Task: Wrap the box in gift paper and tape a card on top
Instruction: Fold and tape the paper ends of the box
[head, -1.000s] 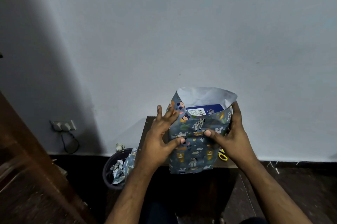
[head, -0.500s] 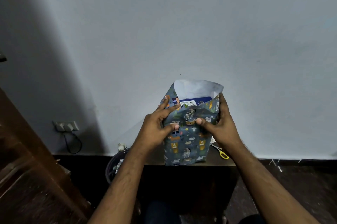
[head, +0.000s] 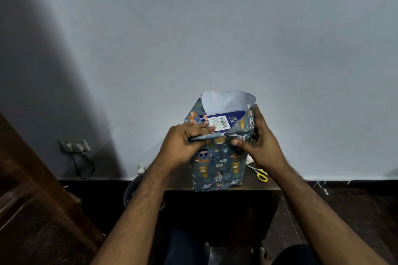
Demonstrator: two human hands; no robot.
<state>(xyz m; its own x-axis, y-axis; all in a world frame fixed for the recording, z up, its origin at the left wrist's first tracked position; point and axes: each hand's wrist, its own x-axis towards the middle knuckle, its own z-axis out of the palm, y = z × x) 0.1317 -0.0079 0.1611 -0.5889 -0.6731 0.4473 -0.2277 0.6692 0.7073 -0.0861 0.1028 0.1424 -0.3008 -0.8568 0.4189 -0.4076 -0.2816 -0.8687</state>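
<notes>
A box stands upright on a small dark table [head: 178,185], wrapped in blue gift paper [head: 217,165] printed with cartoon animals. Its top end is open, showing the blue box [head: 228,119] with a barcode label and the paper's white inside at the back. My left hand [head: 183,144] pinches the near paper flap and presses it down over the box's top edge. My right hand [head: 258,144] grips the right side of the wrapped box, thumb on the front face. No card is in view.
Yellow-handled scissors [head: 259,173] lie on the table right of the box. A dark waste bin [head: 131,189] stands on the floor at the left, below a wall socket [head: 74,146]. Brown wooden furniture [head: 32,189] fills the left side. A plain wall rises behind the table.
My left hand has shifted from the box's side to its top and folded the near paper flap down. The view has tilted, so the box sits higher in frame.
</notes>
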